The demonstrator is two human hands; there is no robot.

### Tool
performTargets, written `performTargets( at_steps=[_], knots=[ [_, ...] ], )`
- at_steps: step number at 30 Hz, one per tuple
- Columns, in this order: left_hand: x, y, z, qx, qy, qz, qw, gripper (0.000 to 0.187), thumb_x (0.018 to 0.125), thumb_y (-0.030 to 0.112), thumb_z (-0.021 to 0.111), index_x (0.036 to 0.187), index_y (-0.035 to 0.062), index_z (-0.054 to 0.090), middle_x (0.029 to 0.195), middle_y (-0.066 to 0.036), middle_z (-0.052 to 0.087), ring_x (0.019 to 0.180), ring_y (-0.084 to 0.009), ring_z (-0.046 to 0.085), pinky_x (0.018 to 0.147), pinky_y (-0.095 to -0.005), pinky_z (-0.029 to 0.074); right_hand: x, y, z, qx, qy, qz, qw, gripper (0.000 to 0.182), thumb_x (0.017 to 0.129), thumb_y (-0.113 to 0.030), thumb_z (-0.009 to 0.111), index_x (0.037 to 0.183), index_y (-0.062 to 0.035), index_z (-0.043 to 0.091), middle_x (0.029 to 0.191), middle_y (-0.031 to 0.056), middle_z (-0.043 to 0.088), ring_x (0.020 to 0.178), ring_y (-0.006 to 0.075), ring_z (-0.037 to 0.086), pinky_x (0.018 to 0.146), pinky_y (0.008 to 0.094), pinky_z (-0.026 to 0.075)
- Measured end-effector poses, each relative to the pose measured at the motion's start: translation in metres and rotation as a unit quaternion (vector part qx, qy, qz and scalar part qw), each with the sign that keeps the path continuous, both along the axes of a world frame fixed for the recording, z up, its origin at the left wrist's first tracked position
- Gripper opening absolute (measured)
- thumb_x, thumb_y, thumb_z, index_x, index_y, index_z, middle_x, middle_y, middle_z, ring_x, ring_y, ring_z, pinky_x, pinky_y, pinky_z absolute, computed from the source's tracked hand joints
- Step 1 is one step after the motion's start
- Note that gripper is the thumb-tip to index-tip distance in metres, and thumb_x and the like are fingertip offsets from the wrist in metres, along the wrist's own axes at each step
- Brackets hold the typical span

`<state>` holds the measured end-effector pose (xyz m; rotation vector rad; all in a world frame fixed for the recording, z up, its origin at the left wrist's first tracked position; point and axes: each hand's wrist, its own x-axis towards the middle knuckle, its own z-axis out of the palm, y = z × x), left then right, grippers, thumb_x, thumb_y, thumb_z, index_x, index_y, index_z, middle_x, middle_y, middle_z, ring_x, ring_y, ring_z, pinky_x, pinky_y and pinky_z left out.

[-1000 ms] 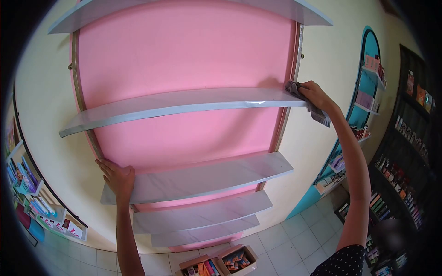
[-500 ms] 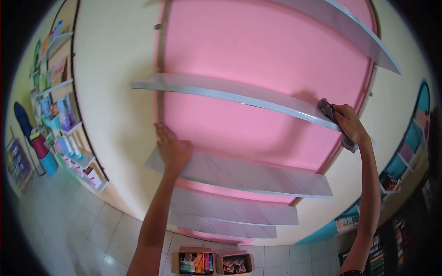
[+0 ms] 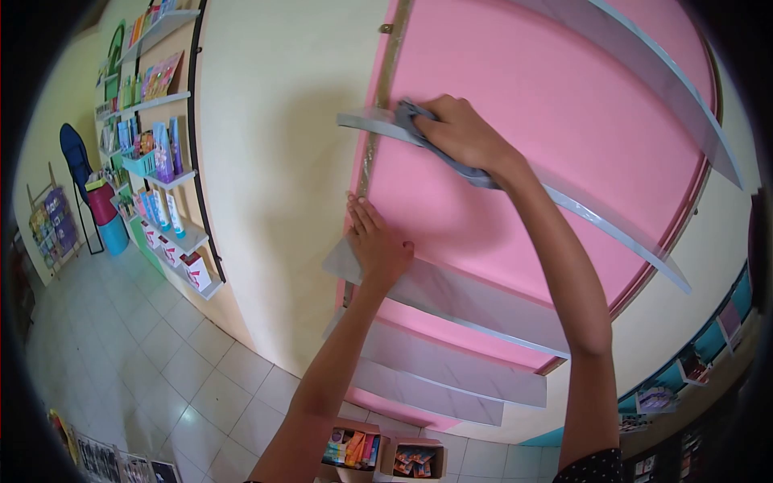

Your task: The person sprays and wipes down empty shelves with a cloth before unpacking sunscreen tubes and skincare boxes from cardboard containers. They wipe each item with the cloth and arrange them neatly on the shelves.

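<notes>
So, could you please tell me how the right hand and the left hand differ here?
The right hand grips a grey cloth at a shelf; the left hand holds no cloth.
The right hand is curled; the left hand is opened out.
The right hand is higher than the left hand.
Both are ungloved.

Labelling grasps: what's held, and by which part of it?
Grey cloth, bunched, roughly by its middle, in the right hand. Left hand: nothing visible.
</notes>
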<state>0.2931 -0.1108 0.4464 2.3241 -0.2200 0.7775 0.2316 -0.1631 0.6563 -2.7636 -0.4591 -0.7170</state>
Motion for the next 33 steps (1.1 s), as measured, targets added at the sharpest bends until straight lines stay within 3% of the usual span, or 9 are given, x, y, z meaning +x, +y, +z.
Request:
performTargets(
  at_steps=[10, 14, 16, 17, 19, 23, 25, 29, 33],
  knots=[
    [0.022, -0.007, -0.02, -0.015, -0.038, -0.027, 0.999, 0.086, 0.062, 0.026, 0.056, 0.123, -0.0109, 0.008, 0.132, -0.024, 0.005, 0.124, -0.0326, 0.009, 0.097, -0.0396, 0.017, -0.038, -0.001, -0.09, -0.14, -0.343, 0.206, 0.906, 0.03, 0.053, -0.007, 0.06, 0.082, 0.0005, 0.056, 0.101, 0.0116, 0.054, 0.097, 0.0264, 0.051, 0.087, 0.0364, 0.039],
    [0.032, 0.003, -0.025, -0.04, -0.164, -0.043, 0.985, 0.08, 0.066, 0.023, 0.054, 0.122, -0.0128, 0.011, 0.13, -0.027, 0.009, 0.122, -0.0351, 0.014, 0.098, -0.0407, 0.016, -0.128, -0.06, -0.152, 0.305, -0.242, -0.05, 0.92, 0.02, 0.061, -0.003, 0.053, 0.08, 0.0032, 0.054, 0.089, 0.0118, 0.055, 0.081, 0.0172, 0.054, 0.08, 0.0308, 0.04],
    [0.031, 0.012, -0.026, -0.054, -0.15, -0.108, 0.981, 0.075, 0.068, 0.023, 0.057, 0.124, -0.0073, 0.017, 0.13, -0.028, 0.011, 0.122, -0.0343, 0.014, 0.098, -0.0432, 0.015, -0.173, -0.107, -0.187, 0.431, -0.358, -0.175, 0.809, 0.016, 0.07, -0.007, 0.051, 0.082, 0.0042, 0.052, 0.078, 0.0067, 0.053, 0.072, 0.0124, 0.049, 0.074, 0.0286, 0.039],
    [0.037, 0.022, -0.026, -0.004, -0.071, -0.14, 0.988, 0.074, 0.069, 0.025, 0.058, 0.127, 0.0023, 0.018, 0.132, -0.023, 0.012, 0.123, -0.0314, 0.014, 0.097, -0.0465, 0.015, -0.187, -0.139, -0.201, 0.591, -0.441, -0.17, 0.654, 0.021, 0.075, -0.014, 0.052, 0.087, 0.0034, 0.052, 0.074, 0.0038, 0.051, 0.069, 0.0133, 0.048, 0.073, 0.0291, 0.04],
    [0.03, 0.039, -0.019, -0.094, -0.01, -0.203, 0.975, 0.066, 0.072, 0.028, 0.054, 0.126, 0.0068, 0.022, 0.13, -0.017, 0.023, 0.123, -0.0247, 0.018, 0.095, -0.0502, 0.015, -0.252, -0.184, -0.207, 0.528, -0.374, -0.134, 0.751, 0.039, 0.081, -0.03, 0.042, 0.103, 0.0014, 0.05, 0.098, 0.0092, 0.053, 0.081, 0.0171, 0.054, 0.071, 0.0277, 0.045],
    [0.008, 0.061, -0.034, -0.128, -0.05, -0.099, 0.986, 0.065, 0.078, 0.034, 0.049, 0.125, 0.0005, 0.019, 0.125, -0.018, 0.031, 0.119, -0.0293, 0.025, 0.096, -0.0471, 0.016, -0.305, -0.25, -0.204, 0.523, -0.419, -0.28, 0.688, 0.024, 0.079, -0.017, 0.042, 0.081, 0.0027, 0.055, 0.072, 0.0055, 0.055, 0.061, 0.0125, 0.051, 0.055, 0.0259, 0.044],
    [-0.007, 0.068, -0.044, -0.311, -0.117, -0.1, 0.938, 0.069, 0.078, 0.035, 0.05, 0.126, -0.0025, 0.016, 0.127, -0.019, 0.026, 0.12, -0.031, 0.021, 0.097, -0.045, 0.014, -0.303, -0.261, -0.211, 0.429, -0.36, -0.336, 0.757, 0.021, 0.078, -0.012, 0.04, 0.076, 0.0025, 0.055, 0.068, 0.0054, 0.054, 0.059, 0.0108, 0.05, 0.053, 0.0239, 0.043],
    [-0.018, 0.057, -0.069, -0.286, -0.153, -0.097, 0.941, 0.079, 0.074, 0.036, 0.056, 0.127, -0.0024, 0.01, 0.13, -0.022, 0.016, 0.122, -0.0325, 0.012, 0.098, -0.0448, 0.012, -0.269, -0.264, -0.224, -0.038, -0.176, -0.322, 0.93, 0.028, 0.071, -0.006, 0.039, 0.09, 0.0082, 0.054, 0.098, 0.0198, 0.054, 0.093, 0.0311, 0.051, 0.083, 0.0371, 0.038],
    [-0.026, 0.059, -0.064, -0.267, -0.133, -0.146, 0.943, 0.109, 0.059, 0.041, 0.069, 0.127, 0.0003, -0.005, 0.131, -0.023, 0.0, 0.123, -0.0336, 0.003, 0.098, -0.0449, 0.011, -0.245, -0.237, -0.217, 0.058, -0.077, -0.269, 0.958, 0.033, 0.067, -0.005, 0.04, 0.095, 0.0079, 0.052, 0.11, 0.0222, 0.046, 0.104, 0.0367, 0.041, 0.09, 0.0381, 0.032]
  ],
)
